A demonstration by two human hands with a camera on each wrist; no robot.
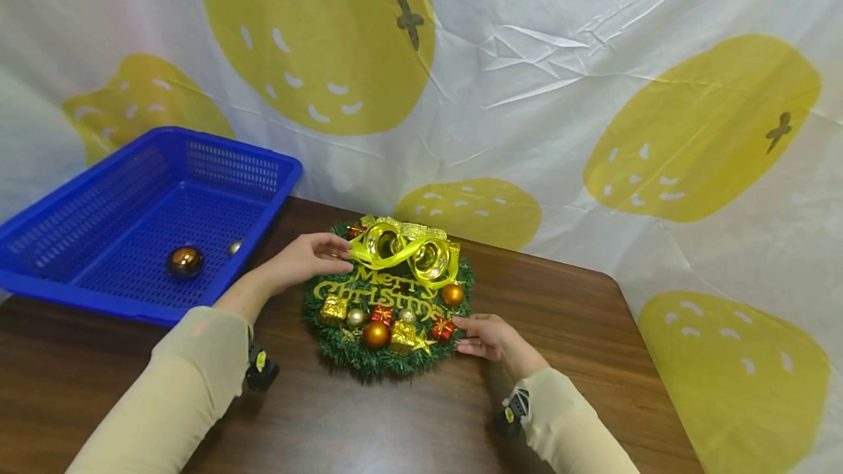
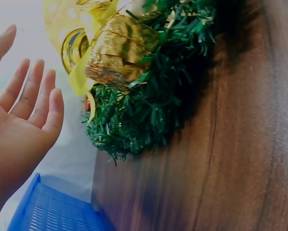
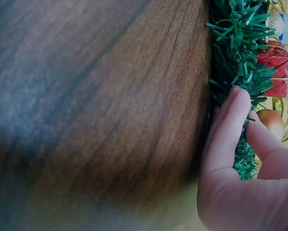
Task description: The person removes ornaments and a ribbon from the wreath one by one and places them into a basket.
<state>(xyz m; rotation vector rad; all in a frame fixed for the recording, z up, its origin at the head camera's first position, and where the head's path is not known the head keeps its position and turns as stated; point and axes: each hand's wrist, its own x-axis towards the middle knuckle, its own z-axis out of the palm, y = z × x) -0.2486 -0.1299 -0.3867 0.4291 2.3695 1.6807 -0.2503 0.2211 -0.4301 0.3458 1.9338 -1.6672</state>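
Note:
A green tinsel Christmas wreath (image 1: 369, 361) lies on the wooden table, its gold "Merry Christmas" lettering (image 1: 378, 303) across the middle. Two gold bells with yellow ribbon (image 1: 431, 258) sit at its far side; small balls and wrapped gift boxes (image 1: 403, 337) line the near side. My left hand (image 1: 306, 258) is at the upper left by the ribbon, and the left wrist view shows its fingers (image 2: 24, 103) loosely extended, holding nothing. At the right edge, my right hand (image 1: 490, 342) pinches the tinsel between thumb and fingers (image 3: 230, 120), close to a red gift box (image 1: 443, 328).
To the left, a blue plastic basket (image 1: 85, 300) holds a shiny brown ball (image 1: 185, 262) and a smaller gold ball (image 1: 234, 247). Behind the table (image 1: 560, 298) hangs a white curtain (image 1: 514, 115) printed with yellow lemons.

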